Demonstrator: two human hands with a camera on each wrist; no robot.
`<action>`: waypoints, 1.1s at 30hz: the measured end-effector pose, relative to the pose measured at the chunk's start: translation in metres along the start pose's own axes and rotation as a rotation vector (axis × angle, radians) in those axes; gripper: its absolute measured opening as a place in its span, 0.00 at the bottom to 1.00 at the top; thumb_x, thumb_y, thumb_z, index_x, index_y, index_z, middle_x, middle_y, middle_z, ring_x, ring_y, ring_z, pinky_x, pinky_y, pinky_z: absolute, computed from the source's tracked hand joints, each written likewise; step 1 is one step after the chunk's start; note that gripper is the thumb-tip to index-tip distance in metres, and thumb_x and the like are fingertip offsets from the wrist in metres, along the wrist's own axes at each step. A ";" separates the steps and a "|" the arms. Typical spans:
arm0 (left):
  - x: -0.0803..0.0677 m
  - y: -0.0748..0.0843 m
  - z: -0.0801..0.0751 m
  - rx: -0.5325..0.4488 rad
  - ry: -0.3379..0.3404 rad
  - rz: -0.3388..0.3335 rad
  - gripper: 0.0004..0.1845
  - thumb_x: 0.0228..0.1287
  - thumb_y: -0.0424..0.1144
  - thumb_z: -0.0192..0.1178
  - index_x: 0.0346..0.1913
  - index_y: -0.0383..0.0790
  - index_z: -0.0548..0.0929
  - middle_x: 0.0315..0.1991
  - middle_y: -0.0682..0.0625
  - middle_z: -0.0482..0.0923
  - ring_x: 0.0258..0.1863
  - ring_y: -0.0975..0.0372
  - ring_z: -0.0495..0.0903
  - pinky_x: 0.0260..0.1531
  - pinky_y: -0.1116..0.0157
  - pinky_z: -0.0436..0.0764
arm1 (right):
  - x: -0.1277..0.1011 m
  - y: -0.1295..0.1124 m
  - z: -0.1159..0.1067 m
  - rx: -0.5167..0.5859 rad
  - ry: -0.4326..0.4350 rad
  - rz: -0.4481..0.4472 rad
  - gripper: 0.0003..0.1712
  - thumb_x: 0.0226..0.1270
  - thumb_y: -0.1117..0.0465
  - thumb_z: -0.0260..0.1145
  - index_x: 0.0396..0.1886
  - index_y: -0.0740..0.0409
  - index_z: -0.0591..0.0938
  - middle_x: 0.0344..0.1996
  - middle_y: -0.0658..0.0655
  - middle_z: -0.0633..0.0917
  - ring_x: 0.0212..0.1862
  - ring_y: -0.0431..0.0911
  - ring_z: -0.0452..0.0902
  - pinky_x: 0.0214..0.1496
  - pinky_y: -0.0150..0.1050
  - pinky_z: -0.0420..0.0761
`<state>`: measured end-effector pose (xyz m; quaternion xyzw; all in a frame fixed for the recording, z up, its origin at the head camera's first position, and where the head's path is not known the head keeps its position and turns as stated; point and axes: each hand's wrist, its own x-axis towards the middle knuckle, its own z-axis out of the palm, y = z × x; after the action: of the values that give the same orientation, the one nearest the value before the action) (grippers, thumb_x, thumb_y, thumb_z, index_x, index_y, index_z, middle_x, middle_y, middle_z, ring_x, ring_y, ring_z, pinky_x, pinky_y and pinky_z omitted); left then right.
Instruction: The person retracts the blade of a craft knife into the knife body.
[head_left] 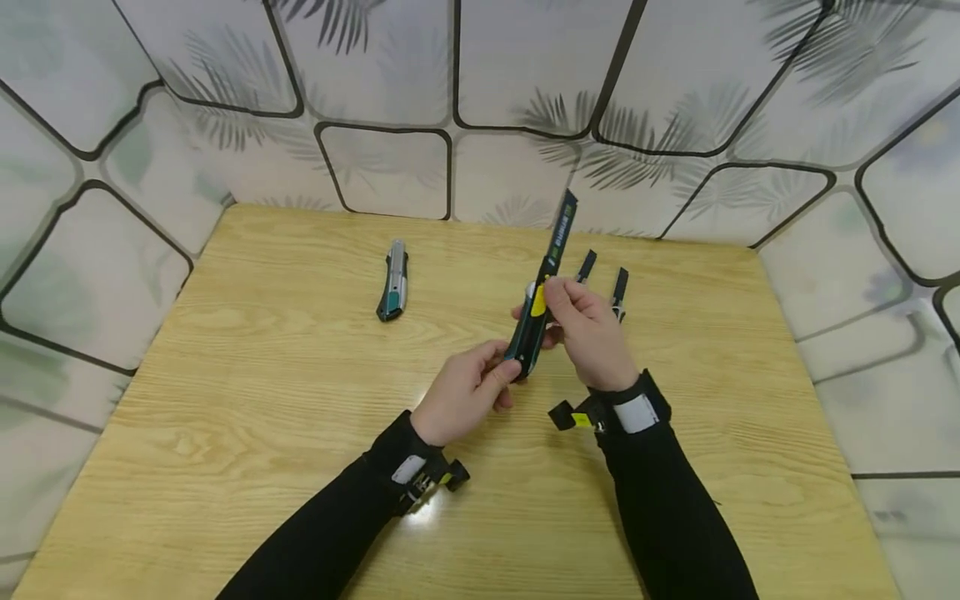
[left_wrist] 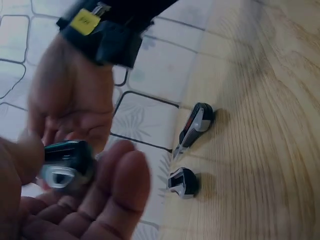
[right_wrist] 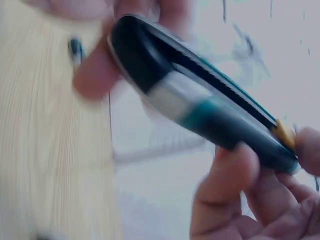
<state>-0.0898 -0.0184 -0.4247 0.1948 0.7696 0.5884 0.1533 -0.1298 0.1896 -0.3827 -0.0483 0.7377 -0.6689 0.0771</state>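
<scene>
**Both hands on a utility knife held above the table**

Utility knife (head_left: 542,296) was held up over the middle of the wooden table (head_left: 225,400), long and slim, tilted with its top toward 1 o'clock. Body black and teal, smooth plastic, with a yellow slider about mid-length and a grey-silver band near the rounded butt end seen in the right wrist view (right_wrist: 200,107). Top section dark with small print, too small to read.

Left hand (head_left: 465,392) gripped the lower butt end, thumb and fingers curled round it; wrist pointed in from 7 o'clock. Left wrist view showed the same end (left_wrist: 65,162) pinched between blurred fingers. Right hand (head_left: 592,333) clasped the middle of the knife from the 3 o'clock side, thumb near the yellow slider, fingers wrapped behind. Both forearms in black sleeves, each wrist with a strapped black band.

Second knife (head_left: 393,283), teal and silver, stubby and curved, lay flat on the table at 10 o'clock from the hands, well apart. Two small dark blade-like pieces (head_left: 603,279) lay just beyond the right hand at 1 o'clock, partly hidden; material not clear.

Table was light yellow wood grain, glossy. Wall (head_left: 525,83) behind had pale panels with dark outlines and faint grey leaf prints.
</scene>
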 end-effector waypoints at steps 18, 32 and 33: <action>0.001 -0.001 0.001 0.051 0.136 0.005 0.11 0.85 0.39 0.55 0.47 0.37 0.85 0.22 0.50 0.82 0.21 0.62 0.81 0.23 0.68 0.75 | 0.004 0.001 0.027 -0.011 0.090 -0.005 0.18 0.86 0.47 0.59 0.52 0.57 0.85 0.40 0.44 0.93 0.36 0.42 0.81 0.36 0.38 0.77; 0.003 0.006 -0.017 -0.183 0.206 -0.091 0.15 0.86 0.36 0.54 0.62 0.31 0.83 0.32 0.38 0.87 0.21 0.60 0.82 0.27 0.56 0.86 | 0.000 0.008 0.043 0.134 -0.179 0.014 0.35 0.84 0.66 0.59 0.85 0.45 0.63 0.66 0.70 0.83 0.60 0.42 0.86 0.63 0.35 0.82; 0.003 0.006 -0.019 -0.187 0.211 -0.091 0.15 0.86 0.36 0.54 0.62 0.31 0.83 0.30 0.39 0.86 0.21 0.60 0.82 0.26 0.59 0.85 | 0.000 0.008 0.043 0.141 -0.192 0.013 0.36 0.84 0.67 0.59 0.85 0.45 0.63 0.66 0.70 0.83 0.60 0.42 0.86 0.63 0.35 0.82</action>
<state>-0.1002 -0.0315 -0.4141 0.0820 0.7314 0.6671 0.1156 -0.1221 0.1479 -0.3951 -0.1019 0.6785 -0.7108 0.1548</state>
